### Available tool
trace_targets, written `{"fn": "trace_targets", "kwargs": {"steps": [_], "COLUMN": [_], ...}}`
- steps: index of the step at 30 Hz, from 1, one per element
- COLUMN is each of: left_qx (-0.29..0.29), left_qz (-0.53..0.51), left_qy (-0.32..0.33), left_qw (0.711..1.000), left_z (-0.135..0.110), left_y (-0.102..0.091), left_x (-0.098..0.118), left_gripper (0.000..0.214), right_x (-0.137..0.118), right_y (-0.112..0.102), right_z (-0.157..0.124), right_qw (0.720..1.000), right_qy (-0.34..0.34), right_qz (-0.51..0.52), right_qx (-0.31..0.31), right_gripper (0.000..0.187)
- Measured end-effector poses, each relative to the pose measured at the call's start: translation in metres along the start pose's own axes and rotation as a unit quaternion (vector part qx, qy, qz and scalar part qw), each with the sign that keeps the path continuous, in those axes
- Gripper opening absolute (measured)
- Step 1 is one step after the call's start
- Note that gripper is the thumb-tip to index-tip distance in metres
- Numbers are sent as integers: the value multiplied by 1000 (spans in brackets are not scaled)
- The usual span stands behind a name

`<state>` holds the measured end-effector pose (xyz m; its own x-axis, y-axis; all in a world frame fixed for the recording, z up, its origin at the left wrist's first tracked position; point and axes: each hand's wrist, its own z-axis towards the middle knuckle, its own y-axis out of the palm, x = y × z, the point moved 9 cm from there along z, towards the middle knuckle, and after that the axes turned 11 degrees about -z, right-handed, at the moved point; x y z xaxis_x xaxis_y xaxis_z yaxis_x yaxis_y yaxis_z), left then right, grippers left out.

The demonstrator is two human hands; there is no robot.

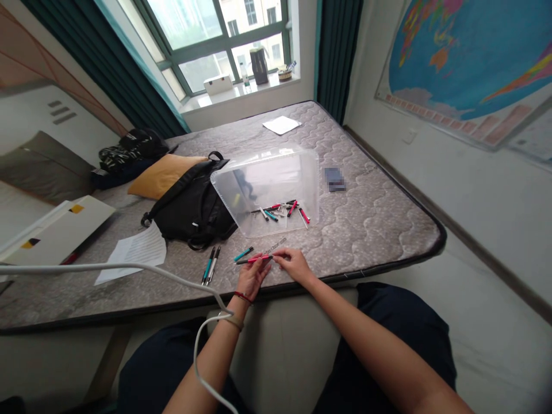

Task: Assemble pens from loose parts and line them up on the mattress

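My left hand (254,275) is closed around a red and black pen (255,260), held roughly level above the mattress edge. At the pen's right end, the fingertips of my right hand (293,264) are pinched together; any small part between them is too small to make out. Just behind the left hand lies a teal pen barrel (244,253). Further left a teal and black pen (209,265) and a white and black pen (214,266) lie side by side. Several red, white, teal and black pen parts (271,215) are scattered inside a clear plastic bin (254,230) tipped towards me.
A black backpack (194,201) leans by the bin's left side, near a yellow cushion (166,172) and a printed sheet (138,253). A blurred dark item (334,179) lies right of the bin. A white cable (172,278) crosses in front of my left forearm.
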<state>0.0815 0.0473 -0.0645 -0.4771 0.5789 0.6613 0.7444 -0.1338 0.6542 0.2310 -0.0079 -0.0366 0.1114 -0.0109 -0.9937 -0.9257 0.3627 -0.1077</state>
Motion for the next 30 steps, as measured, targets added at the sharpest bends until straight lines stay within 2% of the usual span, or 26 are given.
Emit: {"fn": "trace_targets", "kwargs": {"steps": [12, 16, 19, 24, 27, 30], "left_qx": [12, 16, 17, 13, 15, 31], "left_qz": [8, 9, 9, 13, 19, 24], "left_qy": [-7, -7, -7, -6, -10, -5], "left_qw": [1000, 1000, 1000, 1000, 1000, 999], "left_z": [-2, -2, -1, 0, 0, 0], "left_y": [4, 2, 1, 0, 0, 1], "left_x": [0, -1, -1, -1, -2, -2], "left_gripper": [27, 32, 34, 35, 35, 36], "right_x": [0, -2, -2, -12, -13, -4], "right_y": [1, 3, 6, 8, 8, 10], "right_z": [-1, -2, -2, -2, -3, -3], "right_qw": [999, 998, 997, 996, 993, 992], "right_qy": [16, 9, 17, -1, -8, 32], "right_qz": [-31, -70, -71, -62, -99, -101], "right_qx": [-4, -4, -22, -62, -61, -63], "right_gripper": [25, 34, 36, 27, 39, 54]}}
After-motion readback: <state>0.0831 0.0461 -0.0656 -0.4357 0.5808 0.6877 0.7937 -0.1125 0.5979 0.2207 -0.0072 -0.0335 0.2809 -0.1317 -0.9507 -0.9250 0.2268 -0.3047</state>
